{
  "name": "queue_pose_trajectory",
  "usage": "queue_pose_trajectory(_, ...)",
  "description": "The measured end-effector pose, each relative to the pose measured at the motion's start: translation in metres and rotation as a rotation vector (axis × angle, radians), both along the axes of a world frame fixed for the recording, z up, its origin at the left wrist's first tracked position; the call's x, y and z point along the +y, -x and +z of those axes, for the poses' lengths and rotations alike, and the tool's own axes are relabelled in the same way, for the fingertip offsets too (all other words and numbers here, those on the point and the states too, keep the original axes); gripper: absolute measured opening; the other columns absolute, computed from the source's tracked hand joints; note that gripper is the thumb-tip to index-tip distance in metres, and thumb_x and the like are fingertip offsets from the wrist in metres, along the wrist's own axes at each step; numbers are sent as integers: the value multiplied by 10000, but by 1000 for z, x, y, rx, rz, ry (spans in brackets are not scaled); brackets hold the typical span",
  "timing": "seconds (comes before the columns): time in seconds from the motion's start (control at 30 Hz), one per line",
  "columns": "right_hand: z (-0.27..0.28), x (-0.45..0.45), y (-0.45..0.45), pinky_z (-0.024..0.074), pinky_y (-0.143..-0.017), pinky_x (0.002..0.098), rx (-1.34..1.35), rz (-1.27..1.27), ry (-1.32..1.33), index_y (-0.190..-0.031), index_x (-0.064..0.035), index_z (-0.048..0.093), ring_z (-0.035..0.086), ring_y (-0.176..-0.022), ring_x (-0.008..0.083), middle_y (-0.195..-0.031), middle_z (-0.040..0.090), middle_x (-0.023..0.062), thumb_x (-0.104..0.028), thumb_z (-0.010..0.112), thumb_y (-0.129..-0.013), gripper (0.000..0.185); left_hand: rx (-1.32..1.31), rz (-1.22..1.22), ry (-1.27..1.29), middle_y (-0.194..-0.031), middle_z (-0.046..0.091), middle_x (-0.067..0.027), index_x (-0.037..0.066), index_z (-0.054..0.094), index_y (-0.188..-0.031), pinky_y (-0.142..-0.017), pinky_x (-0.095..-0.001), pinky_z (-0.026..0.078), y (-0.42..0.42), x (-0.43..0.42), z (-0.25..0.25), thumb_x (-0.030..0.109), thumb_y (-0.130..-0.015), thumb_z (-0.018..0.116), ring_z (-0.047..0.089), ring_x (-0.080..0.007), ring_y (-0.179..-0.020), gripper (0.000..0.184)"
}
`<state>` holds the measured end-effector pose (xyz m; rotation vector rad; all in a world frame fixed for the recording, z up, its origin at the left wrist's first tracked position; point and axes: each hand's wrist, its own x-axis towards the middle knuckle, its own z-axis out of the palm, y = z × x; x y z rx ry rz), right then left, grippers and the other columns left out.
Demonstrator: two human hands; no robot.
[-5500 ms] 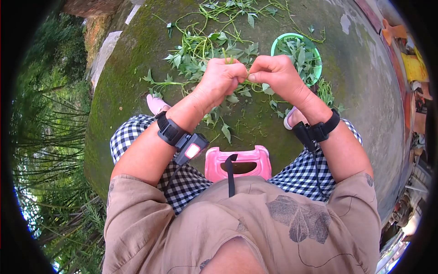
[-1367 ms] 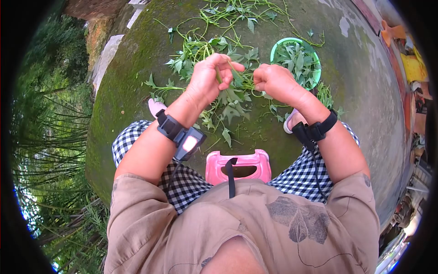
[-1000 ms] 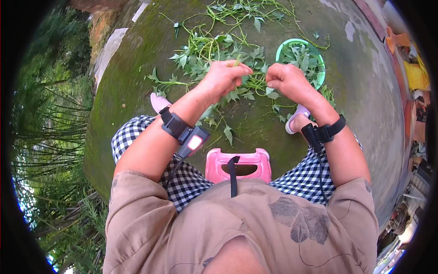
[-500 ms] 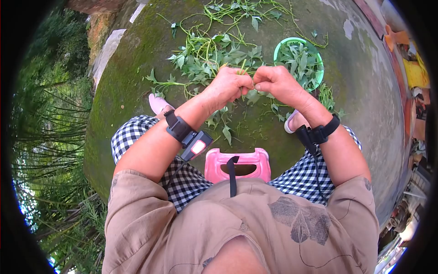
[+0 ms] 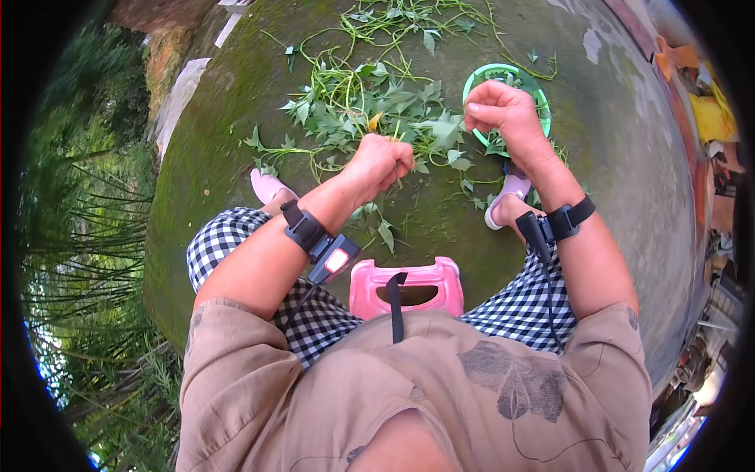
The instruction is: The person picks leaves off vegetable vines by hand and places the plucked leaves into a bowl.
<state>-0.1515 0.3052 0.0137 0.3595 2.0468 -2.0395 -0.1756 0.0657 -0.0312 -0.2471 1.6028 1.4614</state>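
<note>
My left hand (image 5: 381, 164) is closed around a few green stems, whose cut-looking ends poke up above the fist. Beside the green basket (image 5: 546, 110), my right hand (image 5: 507, 118) is raised with thumb and forefinger pinched together. A slightly blurred green leaf (image 5: 447, 130) shows at those fingertips and seems held by them. Leaves lie inside the basket, partly hidden behind the right hand. Beyond my hands a heap of leafy vines (image 5: 346, 90), resembling sweet potato vines, spreads over the ground. One yellow leaf (image 5: 374, 122) shows just above my left fist.
A pink plastic stool (image 5: 440, 283) stands between my knees on the mossy concrete floor (image 5: 236, 165). More long stems (image 5: 409, 23) lie farther off. My shoes (image 5: 271, 186) flank the heap. Plants grow at the left; assorted clutter lines the right edge.
My hands, together before, are now apart. The right has moved up and right to the basket, a leaf at its fingertips. The left has shifted slightly down and left, still closed on stems.
</note>
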Motion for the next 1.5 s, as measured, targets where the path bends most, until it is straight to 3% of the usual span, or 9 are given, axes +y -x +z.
queue_pose_trajectory(0.1, -1, 21, 2, 486, -640, 224, -13, -78, -51, -910, -73, 643, 641, -679, 102, -769, 667, 15, -125, 644, -878, 61, 48, -195, 79, -558, 548, -41, 15, 635, -707, -357, -274, 281, -7, 0, -8, 33, -708, 630, 400, -103, -380, 19)
queue_pose_trajectory(0.17, -1, 35, 1, 487, -639, 220, -28, -131, -67, -910, -75, 645, 644, -680, 103, -771, 670, 15, -127, 645, -881, 60, 207, -368, 42, -587, 570, -49, -3, 666, -804, -374, -281, 314, -21, 0, -29, 8, -720, 607, 418, -112, -385, 103)
queue_pose_trajectory(0.2, 1, 41, 1, 489, -629, 219, -42, -163, -89, -911, -72, 646, 649, -677, 107, -773, 672, 15, -129, 642, -886, 63, 280, -493, 28, -605, 580, -41, -32, 680, -974, -416, -281, 383, -26, 3, -26, -38, -698, 565, 474, -128, -412, 299)
queue_pose_trajectory(0.3, 0, 60, 1, 477, -556, 213, -60, -349, -165, -882, -60, 656, 630, -607, 105, -742, 676, 32, -97, 653, -863, 42, 31, -636, 131, -657, 623, -70, -32, 681, -973, -409, -277, 392, -29, 4, -8, -38, -711, 554, 492, -133, -418, 291)
queue_pose_trajectory(0.53, -13, 95, 3, 504, -557, 257, -121, -686, -514, -987, 11, 663, 619, -643, 121, -856, 678, 85, -73, 694, -796, 211, -269, -190, -389, -884, 688, -185, -28, 515, -1252, -385, -218, 366, -10, 2, 8, 48, -942, 480, 645, -174, -564, 321)
queue_pose_trajectory(0.7, 5, 19, -3, 505, -566, 257, -251, -46, -276, -925, -16, 682, 605, -640, 112, -800, 656, 47, -57, 678, -783, 148, -288, 56, -556, -1044, 663, -219, -16, 396, -1359, -404, -214, 386, 5, -1, 9, 83, -972, 451, 657, -190, -674, 403)
queue_pose_trajectory(0.83, -15, -20, -13, 457, -575, 221, -234, 245, -108, -928, -53, 674, 608, -643, 94, -765, 654, 14, -138, 646, -846, 121, -354, 228, -578, -1104, 638, -224, 4, 384, -1349, -425, -227, 421, 10, -5, -3, 103, -976, 451, 653, -208, -708, 391)
queue_pose_trajectory(1.37, -17, -43, -16, 458, -542, 226, -460, 222, 61, -843, -55, 651, 637, -595, 137, -724, 649, 32, -158, 652, -875, 108, -304, 269, -622, -1205, 604, -226, 15, 378, -1382, -429, -230, 431, 11, -2, -5, 71, -956, 474, 650, -183, -709, 441)
queue_pose_trajectory(1.5, -4, -32, -9, 466, -528, 231, -444, 299, -88, -820, -49, 643, 625, -568, 129, -703, 639, 26, -125, 661, -848, 82, -223, 312, -447, -1047, 657, -169, 8, 387, -1372, -415, -243, 379, 15, -6, -3, 63, -957, 461, 602, -153, -633, 424)
